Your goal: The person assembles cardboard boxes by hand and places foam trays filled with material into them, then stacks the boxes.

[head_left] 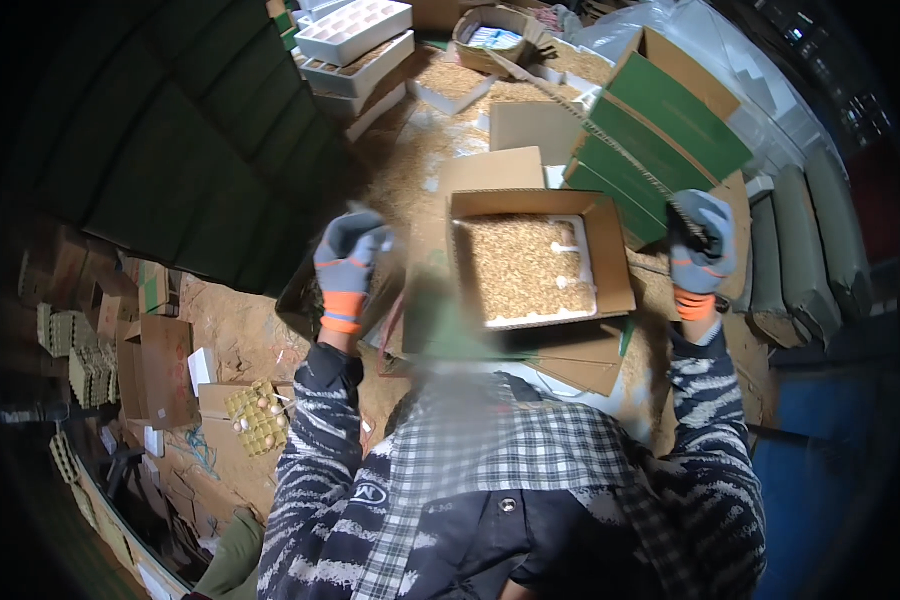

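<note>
Before me stands an open cardboard carton [616, 259]. Loose husks [525, 259] fill it, with the edge of a white foam tray [586, 251] showing along the right and near sides. My left hand [354, 240], in a grey and orange work glove, is raised left of the carton with curled fingers. Blur there hides whether it holds anything. My right hand [701, 236], gloved alike, is raised right of the carton. Its fingers are closed around the lower end of a long, thin, rope-like strip [622, 154], which slants up toward a basket.
Green cartons [660, 112] stand behind on the right; a dark green stack [195, 135] rises left. White foam trays [356, 34] and a round basket [487, 41] sit at the back. On the floor lies an egg tray [259, 420] with several eggs. Grey sacks [802, 247] stand right.
</note>
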`<state>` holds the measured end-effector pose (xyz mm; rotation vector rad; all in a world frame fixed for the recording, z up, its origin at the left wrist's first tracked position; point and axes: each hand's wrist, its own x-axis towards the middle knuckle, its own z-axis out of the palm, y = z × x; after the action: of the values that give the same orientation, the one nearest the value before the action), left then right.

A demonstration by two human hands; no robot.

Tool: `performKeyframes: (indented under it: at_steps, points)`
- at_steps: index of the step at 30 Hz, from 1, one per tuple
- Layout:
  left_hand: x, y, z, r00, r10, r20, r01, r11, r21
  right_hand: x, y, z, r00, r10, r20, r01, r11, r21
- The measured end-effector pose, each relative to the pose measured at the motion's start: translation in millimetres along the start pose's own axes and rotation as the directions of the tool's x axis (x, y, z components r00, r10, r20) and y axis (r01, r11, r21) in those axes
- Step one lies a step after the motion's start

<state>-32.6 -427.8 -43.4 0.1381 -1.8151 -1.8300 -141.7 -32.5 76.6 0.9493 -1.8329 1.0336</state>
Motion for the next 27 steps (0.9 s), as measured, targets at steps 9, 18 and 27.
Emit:
performKeyframes:
  at_steps: [9, 18, 27]
  points:
    - [-16.0, 38.5, 76.2, 0.844, 0.372, 0.387, -0.533, 0.668, 0.52, -67.9, 15.4, 36.4, 0.218, 0.152, 0.964, 0.294, 0.932, -0.213]
    - [-18.0, 28.1, 59.8, 0.992, 0.121, 0.041, -0.128, 0.949, 0.288, -25.1, 24.9, 4.4, 0.002, 0.074, 0.997, -0.264, 0.962, -0.071]
    - [-45.8, -70.1, 59.5, 0.842, -0.273, 0.465, 0.095, 0.924, 0.371, -129.1, 76.7, 42.3, 0.175, 0.568, 0.804, -0.939, 0.342, -0.037]
